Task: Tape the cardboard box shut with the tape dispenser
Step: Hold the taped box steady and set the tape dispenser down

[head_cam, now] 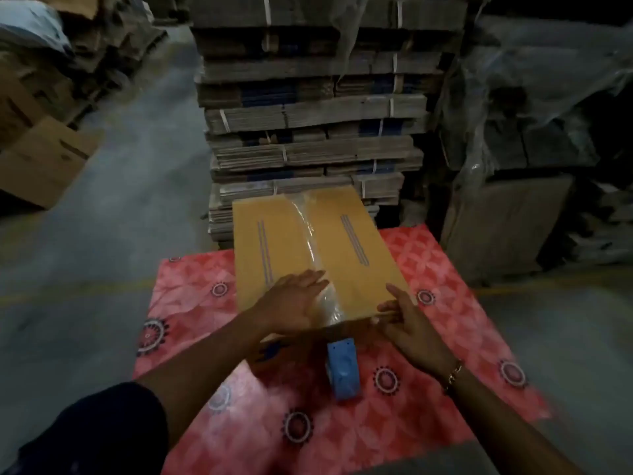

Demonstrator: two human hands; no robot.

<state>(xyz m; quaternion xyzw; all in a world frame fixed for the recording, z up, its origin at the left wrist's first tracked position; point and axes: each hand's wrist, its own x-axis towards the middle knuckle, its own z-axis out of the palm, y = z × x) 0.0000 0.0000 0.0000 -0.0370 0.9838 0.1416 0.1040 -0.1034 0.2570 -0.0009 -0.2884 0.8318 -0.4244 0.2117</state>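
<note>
Cardboard box lies flat side up on a red patterned mat on the floor, its far end reaching the mat's far edge, its near end around the mat's middle. Clear tape strip runs along the centre seam from the far end to the near end — glossy, a bit wrinkled.

Left hand lies palm down on the box top at the near end, fingers straight and close together, fingertips touching the tape. Right hand is at the box's near right corner, fingers extended and slightly apart, resting at the near edge; whether it pinches anything, cannot tell — blurred.

Blue tape dispenser stands on the mat just in front of the box's near edge, between the two forearms, held by neither hand.

A gold bracelet sits on the right wrist. A tall stack of flattened cartons is behind the mat's far edge.
</note>
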